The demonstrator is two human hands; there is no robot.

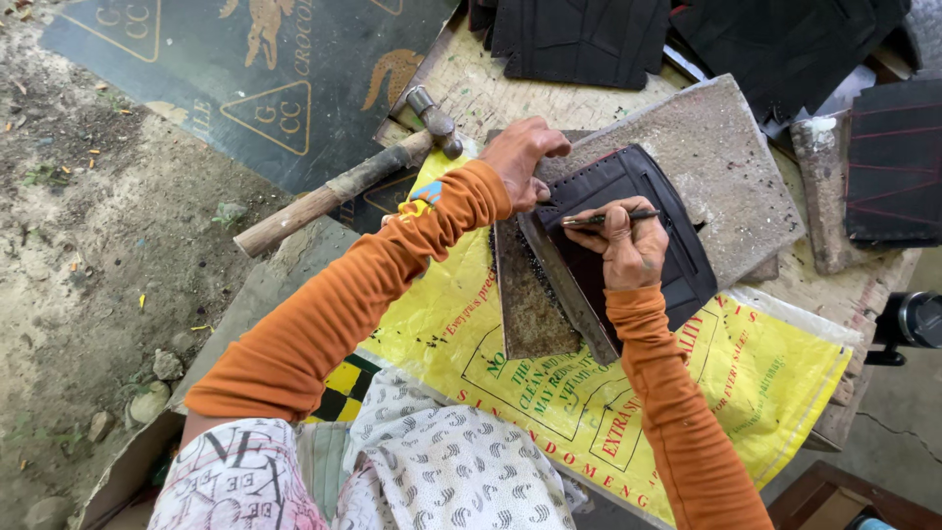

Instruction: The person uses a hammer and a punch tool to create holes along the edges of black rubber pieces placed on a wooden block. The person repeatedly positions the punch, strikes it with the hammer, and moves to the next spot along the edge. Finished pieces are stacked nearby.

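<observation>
black leather piece (628, 231) is lying on a grey stone slab (716, 157) on the surface. right hand (628, 245) is bending at the wrist, its grip pinching a thin pen-like tool (613, 218) against the leather. left hand (518, 162) is pressing fingertips on the piece's edge, gripping nothing. hammer (343, 186) is resting just beyond.

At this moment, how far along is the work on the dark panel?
Done: the dark stitched panel lies flat on the grey slab. In hand: the left hand pins its upper edge while the right hand runs a pen-like tool over it. Left: hammer untouched; more dark panels wait nearby.
</observation>
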